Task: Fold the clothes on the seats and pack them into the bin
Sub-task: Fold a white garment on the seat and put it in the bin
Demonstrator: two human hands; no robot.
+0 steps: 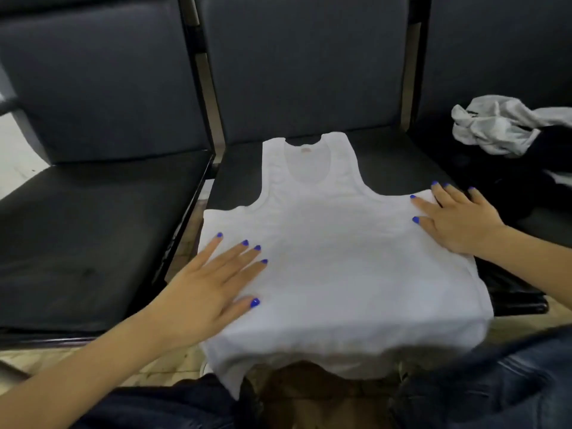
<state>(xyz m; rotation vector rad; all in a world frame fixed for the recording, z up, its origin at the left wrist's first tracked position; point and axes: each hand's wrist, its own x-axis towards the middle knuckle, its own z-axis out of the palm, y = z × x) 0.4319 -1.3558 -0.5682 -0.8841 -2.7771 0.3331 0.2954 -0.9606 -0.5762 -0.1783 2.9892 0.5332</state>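
Head view: white tank top (334, 252) lies flat on the middle seat (387, 156), straps away, hem overhanging the near edge; left hand (213, 283) and right hand (458, 218) press its sides, fingers straight; a crosswise fold seems next.

Left seat (93, 230) open w/ room; crumpled clothes (495, 128) block right seat.

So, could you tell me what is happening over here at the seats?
A person is laying a white tank top flat on the middle seat, its hem hanging over the front edge. The left hand and the right hand both press on it with straight fingers. It is not yet folded. A crumpled grey garment waits on the seat to the right. No bin is in view.
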